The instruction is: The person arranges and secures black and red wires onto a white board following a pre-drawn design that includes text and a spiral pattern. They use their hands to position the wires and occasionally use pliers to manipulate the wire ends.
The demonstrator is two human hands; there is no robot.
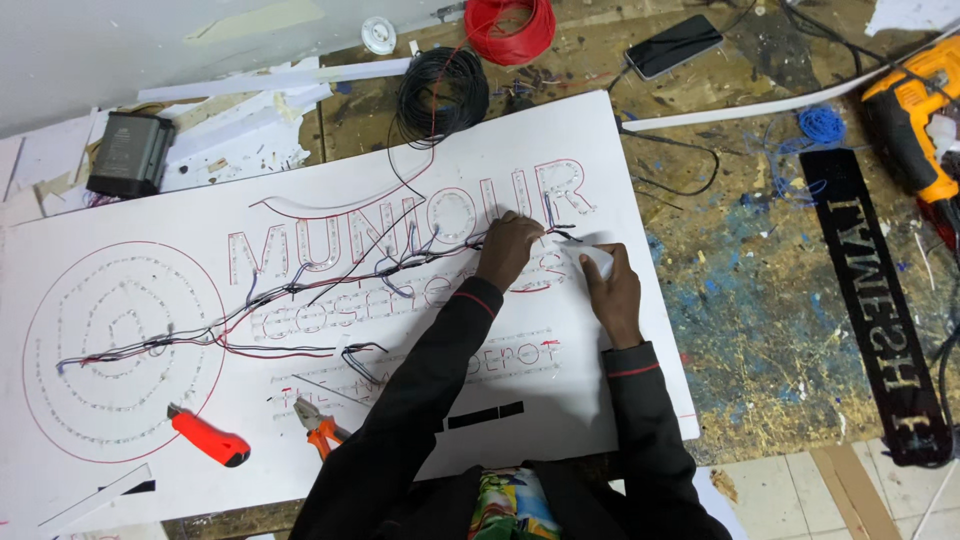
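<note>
**Wiring at the cut letters**

Head view: I am leaning over the white board point(600, 160), and my left hand point(508, 250) is pressing down with its fingers bunched together on the thin wires point(400, 262) where they are crossing the upper row of cut-out letters. My right hand point(612, 290) is curling round a small white piece point(597, 260), pinching it just beside the left.

As I judge it, the risk is lying in the tangle: the wires are running slack across the board, and a tug from either hand could be pulling a joint loose or dragging a strand out of its letter. The piece could also be slipping from my grip.

The board is looking smooth, flat and matt, with the letters showing as outlined slots. The wires are thin, flexible, dark and red. The orange knife point(208, 440) and the pliers point(320, 428) are lying well apart on my left, and the black coil point(443, 92) and red coil point(510, 28) are sitting at the far edge.
</note>
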